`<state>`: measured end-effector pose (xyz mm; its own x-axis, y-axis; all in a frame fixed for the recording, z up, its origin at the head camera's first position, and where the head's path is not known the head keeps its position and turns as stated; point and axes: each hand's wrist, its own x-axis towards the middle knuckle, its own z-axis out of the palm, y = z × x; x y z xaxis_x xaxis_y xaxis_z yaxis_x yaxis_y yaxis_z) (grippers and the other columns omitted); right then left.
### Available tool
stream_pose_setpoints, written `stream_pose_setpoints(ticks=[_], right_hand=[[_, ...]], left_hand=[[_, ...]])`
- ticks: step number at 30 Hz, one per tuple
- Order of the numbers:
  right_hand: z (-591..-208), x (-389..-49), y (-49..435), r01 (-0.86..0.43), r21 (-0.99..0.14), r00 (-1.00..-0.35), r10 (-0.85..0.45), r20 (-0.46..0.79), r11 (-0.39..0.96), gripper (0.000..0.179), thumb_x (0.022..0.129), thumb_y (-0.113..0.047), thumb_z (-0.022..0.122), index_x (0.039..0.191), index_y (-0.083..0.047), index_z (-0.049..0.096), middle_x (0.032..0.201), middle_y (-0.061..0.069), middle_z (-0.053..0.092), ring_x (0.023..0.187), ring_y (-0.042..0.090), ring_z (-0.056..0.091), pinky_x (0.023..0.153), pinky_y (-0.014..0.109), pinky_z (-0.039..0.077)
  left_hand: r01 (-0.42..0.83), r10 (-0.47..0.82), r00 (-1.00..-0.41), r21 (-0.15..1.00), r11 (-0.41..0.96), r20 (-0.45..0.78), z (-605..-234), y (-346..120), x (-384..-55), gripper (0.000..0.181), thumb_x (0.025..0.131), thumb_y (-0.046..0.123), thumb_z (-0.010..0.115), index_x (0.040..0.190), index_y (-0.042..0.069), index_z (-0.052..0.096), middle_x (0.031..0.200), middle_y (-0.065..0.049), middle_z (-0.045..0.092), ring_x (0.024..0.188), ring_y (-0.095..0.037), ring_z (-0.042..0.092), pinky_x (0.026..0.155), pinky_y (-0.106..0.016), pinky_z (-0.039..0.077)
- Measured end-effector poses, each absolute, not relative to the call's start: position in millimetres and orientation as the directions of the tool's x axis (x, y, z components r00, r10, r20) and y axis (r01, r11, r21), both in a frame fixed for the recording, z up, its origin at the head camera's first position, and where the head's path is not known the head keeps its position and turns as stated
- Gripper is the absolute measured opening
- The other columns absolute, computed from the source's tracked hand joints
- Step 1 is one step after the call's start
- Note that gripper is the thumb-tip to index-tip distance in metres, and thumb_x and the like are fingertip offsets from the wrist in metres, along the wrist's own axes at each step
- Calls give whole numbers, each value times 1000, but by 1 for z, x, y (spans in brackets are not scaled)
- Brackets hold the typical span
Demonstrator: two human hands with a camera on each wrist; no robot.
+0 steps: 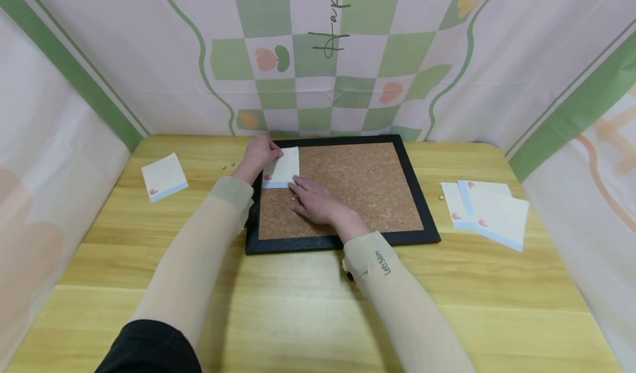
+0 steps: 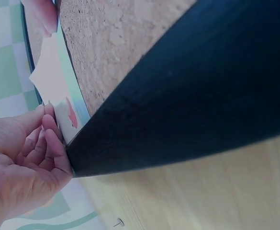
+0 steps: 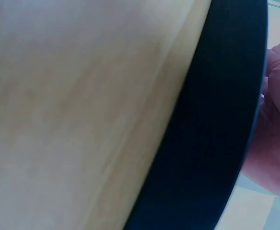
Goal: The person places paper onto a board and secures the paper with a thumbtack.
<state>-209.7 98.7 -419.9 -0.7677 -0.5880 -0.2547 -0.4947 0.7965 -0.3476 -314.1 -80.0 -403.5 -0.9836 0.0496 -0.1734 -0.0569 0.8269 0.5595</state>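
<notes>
A black-framed cork board [image 1: 358, 191] lies on the table. A white note card [image 1: 285, 166] with a blue strip and a red motif lies in the board's far left corner. At the card's upper edge, my left hand [image 1: 259, 155] has thumb and forefinger together, pinching what looks like a thumbtack, mostly hidden by the fingertips. Its other fingers curl beside the frame in the left wrist view. My right hand [image 1: 318, 201] rests on the cork with fingers spread, fingertips at the card's lower right corner. A small shiny spot shows between its fingers.
Another card [image 1: 165, 177] lies on the left of the wooden table [image 1: 278, 307]; several overlapping cards [image 1: 502, 213] lie on the right. Loose thumbtacks [image 2: 119, 222] sit left of the board, and another small tack [image 1: 440, 198] sits right of it. A patterned curtain [image 1: 318, 94] hangs behind.
</notes>
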Motion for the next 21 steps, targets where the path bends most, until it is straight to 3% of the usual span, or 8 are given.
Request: stream_pose_setpoints(ticks=[21], right_hand=[[-419, -210, 97, -484, -341, -771, -577, -270, 806, 61, 107, -36, 42, 159, -11, 23, 169, 11, 12, 158, 28, 10, 128, 43, 17]], left_hand=[[-70, 24, -987, 553, 830, -161, -401, -76, -313, 19, 97, 16, 64, 106, 2, 72, 111, -14, 72, 103, -28, 65, 93, -38, 55]])
